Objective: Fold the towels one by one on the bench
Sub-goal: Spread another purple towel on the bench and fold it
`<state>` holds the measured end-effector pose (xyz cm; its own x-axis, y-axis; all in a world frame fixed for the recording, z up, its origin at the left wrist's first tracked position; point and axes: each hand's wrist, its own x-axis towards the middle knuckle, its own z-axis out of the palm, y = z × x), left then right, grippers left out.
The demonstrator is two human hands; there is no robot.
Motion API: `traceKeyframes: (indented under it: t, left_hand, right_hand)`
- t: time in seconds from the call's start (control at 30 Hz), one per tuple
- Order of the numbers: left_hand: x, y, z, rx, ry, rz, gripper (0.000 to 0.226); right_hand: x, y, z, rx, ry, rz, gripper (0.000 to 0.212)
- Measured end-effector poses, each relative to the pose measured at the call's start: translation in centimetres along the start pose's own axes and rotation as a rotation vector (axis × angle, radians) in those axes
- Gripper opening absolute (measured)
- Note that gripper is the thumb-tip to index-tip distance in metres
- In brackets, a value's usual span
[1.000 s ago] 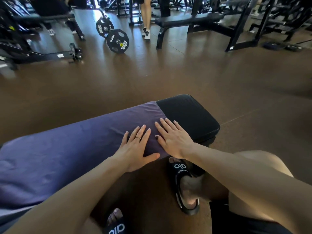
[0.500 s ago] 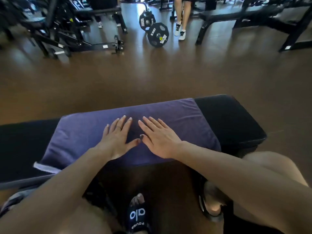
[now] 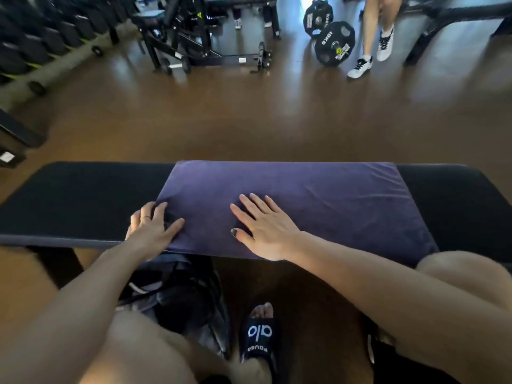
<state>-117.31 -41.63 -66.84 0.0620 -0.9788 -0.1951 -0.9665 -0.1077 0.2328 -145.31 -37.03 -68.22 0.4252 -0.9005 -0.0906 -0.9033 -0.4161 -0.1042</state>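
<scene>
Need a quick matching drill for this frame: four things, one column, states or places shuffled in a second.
1. towel
2. left hand
3. right hand
4. weight plate

a. on the floor beyond the bench
b. flat on the towel's middle
c. spread flat along the bench
d. at the towel's left edge

Pairs: 1-c, 2-d, 3-b, 4-a
</scene>
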Motion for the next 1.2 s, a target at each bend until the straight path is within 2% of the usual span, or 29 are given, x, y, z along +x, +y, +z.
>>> traceKeyframes:
  t: [0.23,0.4,0.5,0.57,0.63,0.77,1.0,1.2]
  left_hand:
    - [-1.4,-4.3,0.2,0.205,-0.001,0.237,0.092]
    - [-1.3,-4.1,-0.4,0.359,-0.035,0.29,0.117]
    - [-1.6,-1.1,-1.6,0.271,0.02,0.367,0.13]
    - [-1.5,2.4,-1.7,0.135,0.091,0.477,0.116]
    - [-0.3,6.2,-1.3,0.067,0.135,0.532,0.096]
    - [5.0,10.9,0.3,0.156,0.121,0.461,0.066]
    - [13.6,11.2,0.2,0.214,-0.031,0.165,0.063]
    - [15.3,10.0,0.2,0.184,0.035,0.101,0.052]
  right_hand:
    - [-0.1,0.2,0.1,0.008,0.02,-0.006,0.065]
    - [0.0,0.3,-0.1,0.021,0.043,-0.011,0.064]
    - [0.6,0.5,-1.0,0.079,0.145,0.03,0.062]
    - [1.3,0.9,-1.5,0.094,0.215,0.047,0.061]
    - [2.2,1.6,-1.9,0.096,0.214,0.068,0.061]
    - [4.0,3.7,-2.1,0.102,0.142,0.132,0.062]
    - [5.9,9.7,-1.7,0.096,0.044,0.296,0.064]
    - [5.2,10.6,-1.6,0.157,0.036,0.293,0.061]
